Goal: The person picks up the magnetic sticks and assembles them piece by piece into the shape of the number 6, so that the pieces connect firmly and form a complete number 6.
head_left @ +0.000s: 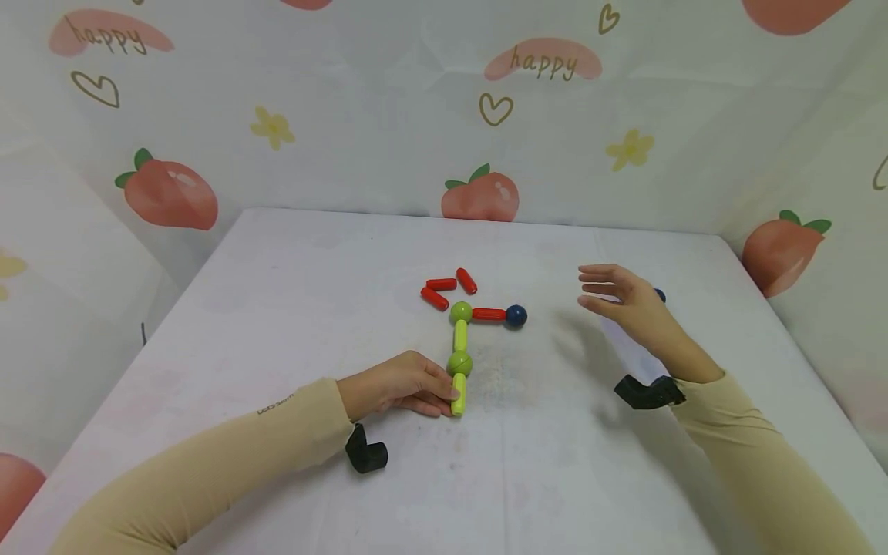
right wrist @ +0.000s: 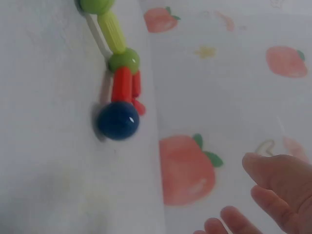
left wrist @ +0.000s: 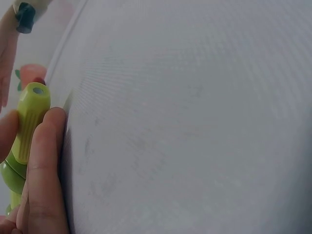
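Observation:
My left hand (head_left: 409,383) pinches a lime-green magnetic rod (head_left: 459,402) between thumb and fingers, low over the table. This rod meets a green ball (head_left: 460,363), from which a second lime rod (head_left: 461,336) runs to a farther green ball (head_left: 461,311). Off that ball, a red rod (head_left: 489,314) extends rightward to a dark blue ball (head_left: 516,316). In the left wrist view, the pinched rod (left wrist: 35,109) shows a metal dot on its free end. My right hand (head_left: 627,304) hovers empty above the table's right side, fingers extended and thumb apart.
Three loose red rods (head_left: 442,284) lie just beyond the far green ball. Another blue ball (head_left: 660,294) is partly hidden behind my right hand. The white table (head_left: 312,262) ends against a fruit-print backdrop (head_left: 388,116).

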Available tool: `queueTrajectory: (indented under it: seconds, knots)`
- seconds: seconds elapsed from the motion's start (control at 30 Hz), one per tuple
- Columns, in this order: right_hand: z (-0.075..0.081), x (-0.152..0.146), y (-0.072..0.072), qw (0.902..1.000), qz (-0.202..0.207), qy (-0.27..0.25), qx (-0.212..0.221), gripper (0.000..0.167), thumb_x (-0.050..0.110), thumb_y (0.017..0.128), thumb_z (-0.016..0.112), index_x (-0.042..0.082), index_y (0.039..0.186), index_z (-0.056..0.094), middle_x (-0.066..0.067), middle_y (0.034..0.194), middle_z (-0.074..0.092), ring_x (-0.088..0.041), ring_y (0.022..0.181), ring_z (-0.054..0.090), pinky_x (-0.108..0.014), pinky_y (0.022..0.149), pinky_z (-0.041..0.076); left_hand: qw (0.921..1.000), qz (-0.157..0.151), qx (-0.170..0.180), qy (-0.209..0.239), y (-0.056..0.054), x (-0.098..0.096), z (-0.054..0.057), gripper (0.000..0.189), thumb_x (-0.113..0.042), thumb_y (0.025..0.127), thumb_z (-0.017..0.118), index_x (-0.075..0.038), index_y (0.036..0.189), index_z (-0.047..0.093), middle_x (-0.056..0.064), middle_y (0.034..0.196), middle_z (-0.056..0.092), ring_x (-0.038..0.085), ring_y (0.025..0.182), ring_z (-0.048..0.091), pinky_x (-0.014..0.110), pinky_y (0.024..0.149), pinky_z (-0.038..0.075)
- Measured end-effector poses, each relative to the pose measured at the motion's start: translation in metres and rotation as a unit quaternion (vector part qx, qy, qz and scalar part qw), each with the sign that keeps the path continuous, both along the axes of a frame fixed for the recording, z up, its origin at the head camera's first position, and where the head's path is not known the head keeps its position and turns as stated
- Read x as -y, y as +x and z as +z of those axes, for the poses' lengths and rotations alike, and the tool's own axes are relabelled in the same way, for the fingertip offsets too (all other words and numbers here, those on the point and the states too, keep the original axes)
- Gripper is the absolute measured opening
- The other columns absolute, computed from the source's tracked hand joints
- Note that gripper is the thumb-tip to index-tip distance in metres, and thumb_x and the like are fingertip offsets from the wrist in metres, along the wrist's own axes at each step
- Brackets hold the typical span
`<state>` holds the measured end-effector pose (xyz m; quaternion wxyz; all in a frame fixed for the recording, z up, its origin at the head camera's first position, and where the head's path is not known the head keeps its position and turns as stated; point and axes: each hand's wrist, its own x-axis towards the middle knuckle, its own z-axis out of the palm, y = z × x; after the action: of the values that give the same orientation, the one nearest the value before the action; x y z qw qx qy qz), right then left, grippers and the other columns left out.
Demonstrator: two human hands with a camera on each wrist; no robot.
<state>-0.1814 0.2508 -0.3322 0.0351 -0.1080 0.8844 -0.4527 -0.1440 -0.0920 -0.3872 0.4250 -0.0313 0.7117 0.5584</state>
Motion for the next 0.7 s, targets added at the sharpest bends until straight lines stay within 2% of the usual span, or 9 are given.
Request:
queueTrajectory:
  seconds: [0.13,0.23,0.33,0.5,0.57,0.7]
  knots:
    - [0.005,-0.017,0.005,0.9991,-0.04,0.002,-0.015,0.048,0.029,0.093,0.066,0.017,0.136,0.051,0.003,0.129,0.057,-0.002,0.111,0.057,-0.013,0.075,0.049,1.0,0.004,0.001,-0.002,0.0,0.0,0.001,0.023,-0.013,0.087,0.072,-0.001,0.106,0.07,0.013,0.092,0.074,0.015,0.075,0.072,0.026,0.071,0.058]
    - [0.005,-0.031,0.007,0.9975,-0.069,-0.002,-0.017,0.046,0.03,0.093,0.066,0.021,0.135,0.052,0.02,0.12,0.056,0.011,0.104,0.053,-0.012,0.074,0.048,1.0,0.006,0.001,-0.001,0.0,0.001,0.001,0.023,-0.013,0.087,0.072,0.0,0.105,0.07,0.013,0.092,0.074,0.014,0.074,0.072,0.026,0.071,0.058]
    - [0.002,-0.044,0.01,0.996,-0.087,-0.007,-0.022,0.046,0.029,0.093,0.065,0.019,0.136,0.051,0.025,0.117,0.054,0.012,0.106,0.051,-0.005,0.08,0.042,1.0,0.006,0.0,0.001,0.001,0.001,0.001,0.023,-0.012,0.087,0.072,0.0,0.105,0.07,0.013,0.091,0.074,0.014,0.074,0.071,0.026,0.071,0.058]
    - [-0.007,-0.064,0.014,0.9939,-0.107,-0.01,-0.026,0.041,0.028,0.093,0.065,0.019,0.132,0.054,0.026,0.113,0.055,0.011,0.104,0.052,-0.004,0.078,0.042,1.0,0.006,0.001,0.003,0.001,0.0,0.001,0.022,-0.012,0.086,0.072,0.0,0.105,0.07,0.013,0.091,0.074,0.014,0.074,0.071,0.026,0.071,0.058]
    - [-0.011,-0.071,0.015,0.9936,-0.11,-0.001,-0.023,0.04,0.029,0.094,0.064,0.018,0.131,0.055,0.026,0.111,0.054,0.012,0.104,0.051,-0.004,0.076,0.041,1.0,0.006,0.003,0.003,0.001,0.0,0.001,0.022,-0.012,0.086,0.072,0.0,0.105,0.07,0.013,0.092,0.074,0.014,0.074,0.072,0.026,0.071,0.058]
    - [-0.02,-0.082,0.017,0.9931,-0.113,0.031,-0.009,0.045,0.032,0.094,0.063,0.009,0.131,0.053,0.021,0.112,0.054,0.011,0.103,0.048,-0.002,0.075,0.04,1.0,0.006,0.004,0.002,0.002,-0.001,0.001,0.022,-0.012,0.087,0.072,0.0,0.105,0.07,0.013,0.092,0.074,0.015,0.075,0.072,0.026,0.071,0.058]
